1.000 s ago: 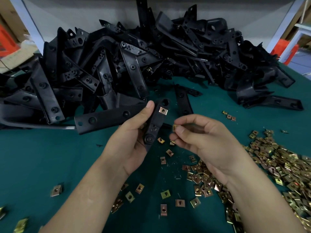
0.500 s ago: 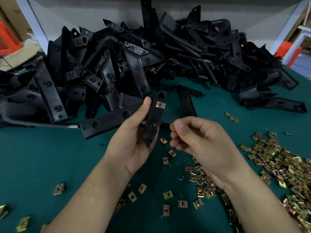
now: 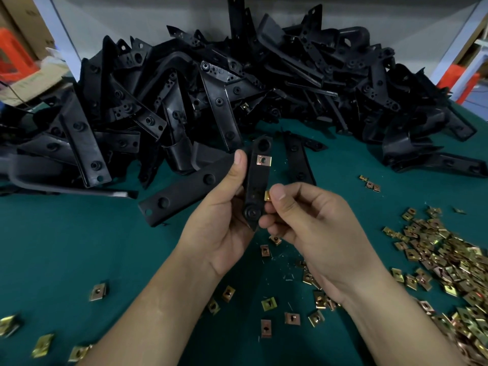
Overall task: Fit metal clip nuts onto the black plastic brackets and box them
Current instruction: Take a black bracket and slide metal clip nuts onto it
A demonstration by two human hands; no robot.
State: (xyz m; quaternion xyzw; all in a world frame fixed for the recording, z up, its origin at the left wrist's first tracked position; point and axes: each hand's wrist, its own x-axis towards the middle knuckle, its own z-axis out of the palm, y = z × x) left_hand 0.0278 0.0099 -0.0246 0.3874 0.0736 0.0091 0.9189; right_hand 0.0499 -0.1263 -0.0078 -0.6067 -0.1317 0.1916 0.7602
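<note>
My left hand [image 3: 224, 215] grips a black plastic bracket [image 3: 257, 180], holding one arm of it upright over the green table; its other arm [image 3: 184, 188] runs down to the left. A brass clip nut [image 3: 263, 160] sits fitted on the upright arm near its top. My right hand [image 3: 303, 220] pinches a second clip nut [image 3: 267, 196] between thumb and forefinger, right at the bracket's right edge about halfway down.
A big heap of black brackets [image 3: 237, 88] fills the back of the green table [image 3: 66, 254]. A pile of loose clip nuts [image 3: 449, 265] lies at the right, with scattered clip nuts [image 3: 268, 304] below my hands and at the left [image 3: 98, 291]. A cardboard box [image 3: 29, 80] stands far left.
My right hand has carried its clip nut left until it meets the bracket's edge. My left hand has turned the bracket arm more upright.
</note>
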